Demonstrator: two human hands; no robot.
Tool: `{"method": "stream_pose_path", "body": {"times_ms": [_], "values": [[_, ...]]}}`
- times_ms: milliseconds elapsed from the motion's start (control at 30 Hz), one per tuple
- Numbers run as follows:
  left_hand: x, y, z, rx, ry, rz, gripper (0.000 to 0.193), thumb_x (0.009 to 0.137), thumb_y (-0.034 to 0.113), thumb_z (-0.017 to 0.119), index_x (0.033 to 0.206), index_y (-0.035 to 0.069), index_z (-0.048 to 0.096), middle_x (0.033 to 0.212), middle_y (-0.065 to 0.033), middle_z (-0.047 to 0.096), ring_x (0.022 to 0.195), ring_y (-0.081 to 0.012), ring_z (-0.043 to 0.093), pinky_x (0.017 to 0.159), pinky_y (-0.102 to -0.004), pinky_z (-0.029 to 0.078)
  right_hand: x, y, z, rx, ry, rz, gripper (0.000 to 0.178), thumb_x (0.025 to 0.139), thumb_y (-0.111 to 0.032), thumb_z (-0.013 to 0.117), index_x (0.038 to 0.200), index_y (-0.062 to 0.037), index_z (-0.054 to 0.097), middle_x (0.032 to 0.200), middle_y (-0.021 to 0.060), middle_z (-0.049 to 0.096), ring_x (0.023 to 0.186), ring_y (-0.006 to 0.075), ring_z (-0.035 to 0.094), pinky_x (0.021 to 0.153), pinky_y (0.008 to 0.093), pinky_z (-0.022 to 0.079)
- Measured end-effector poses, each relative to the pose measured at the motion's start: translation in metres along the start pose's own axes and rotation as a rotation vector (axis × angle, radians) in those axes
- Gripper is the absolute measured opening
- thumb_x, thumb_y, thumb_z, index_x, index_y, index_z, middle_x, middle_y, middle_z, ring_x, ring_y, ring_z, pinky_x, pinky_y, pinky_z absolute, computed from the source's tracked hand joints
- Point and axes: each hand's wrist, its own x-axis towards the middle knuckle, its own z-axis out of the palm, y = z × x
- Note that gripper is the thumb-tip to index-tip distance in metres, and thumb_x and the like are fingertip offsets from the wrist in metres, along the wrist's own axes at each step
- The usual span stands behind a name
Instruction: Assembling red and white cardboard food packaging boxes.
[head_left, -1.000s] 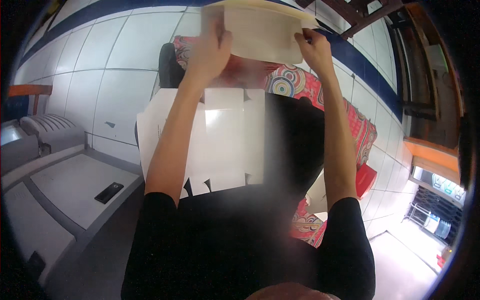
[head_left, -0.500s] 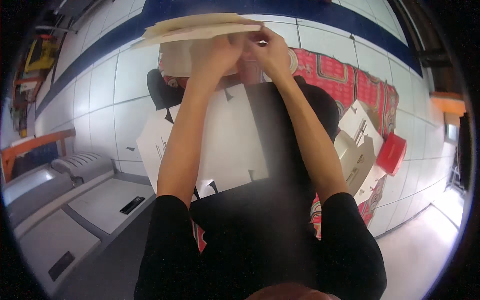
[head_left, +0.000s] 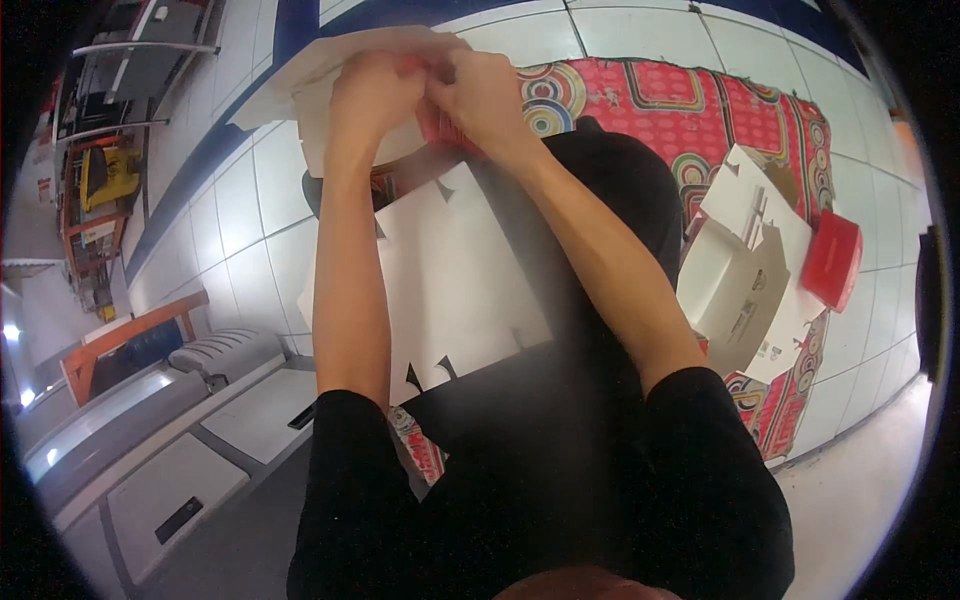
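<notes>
A pale cardboard sheet (head_left: 300,75) with angled edges is held up at the far side, beyond my knees. Both of my hands are at its near right part. My left hand (head_left: 375,95) is closed, with its knuckles toward me and its fingertips hidden. Close beside it, my right hand (head_left: 480,95) has its fingers bent in and pinches at the sheet's right end. A white die-cut cardboard blank (head_left: 460,280) with notched corners lies across my lap, under my forearms.
On the right, a partly folded white carton (head_left: 725,300) rests on a red patterned mat (head_left: 690,115), beside a red box (head_left: 832,260). White tiled floor (head_left: 285,250) surrounds the mat. A grey-and-white chest cabinet (head_left: 190,450) stands at the left, with a yellow object (head_left: 108,178) on shelving behind.
Both hands and the held cardboard sheet have shifted left in the picture, and more of the sheet's broad face shows. The whole view has turned, so the mat and carton appear farther right.
</notes>
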Motion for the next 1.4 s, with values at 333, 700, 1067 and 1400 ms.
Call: {"method": "stream_pose_path", "body": {"times_ms": [333,700,1067,1400], "values": [[0.035,-0.014,0.004,0.158,-0.207,0.149,0.043,0.092,0.036,0.060,0.111,0.002,0.077,0.103,-0.0195,0.077,0.093,-0.0346,0.073,0.090,-0.0438,0.055,0.002,0.007,0.008,0.076,0.057,-0.010,0.025,0.085,-0.021,0.072,0.098,-0.0003,0.075,0.089,0.0241,0.073,0.084,0.0433,0.071,0.076,0.0490,0.058],[-0.051,-0.005,-0.019,-0.329,-0.435,0.167,0.056,0.091,0.029,0.079,0.141,0.010,0.065,0.117,-0.0162,0.076,0.094,-0.0247,0.075,0.075,-0.0361,0.059,0.025,0.039,0.030,-0.081,-0.093,0.146,0.031,0.095,-0.039,0.063,0.106,-0.0147,0.078,0.095,0.0204,0.075,0.090,0.0436,0.072,0.080,0.0553,0.057],[-0.028,0.008,0.024,-0.193,-0.120,0.438,0.028,0.105,0.019,0.061,0.126,0.002,0.070,0.115,-0.0189,0.074,0.102,-0.0349,0.071,0.091,-0.0397,0.054,0.016,0.047,-0.008,0.334,0.213,0.084,0.035,0.096,-0.035,0.061,0.110,-0.0068,0.076,0.104,0.0239,0.075,0.095,0.0438,0.072,0.086,0.0502,0.057],[-0.095,-0.040,-0.025,-0.169,-0.135,0.232,0.032,0.096,0.014,0.071,0.125,0.002,0.072,0.109,-0.0160,0.077,0.095,-0.0233,0.074,0.088,-0.0373,0.055,-0.211,0.102,-0.248,-0.588,-0.049,0.522,0.049,0.099,-0.044,0.069,0.085,0.0021,0.063,0.070,0.0194,0.065,0.068,0.0379,0.067,0.064,0.0477,0.049]]}}
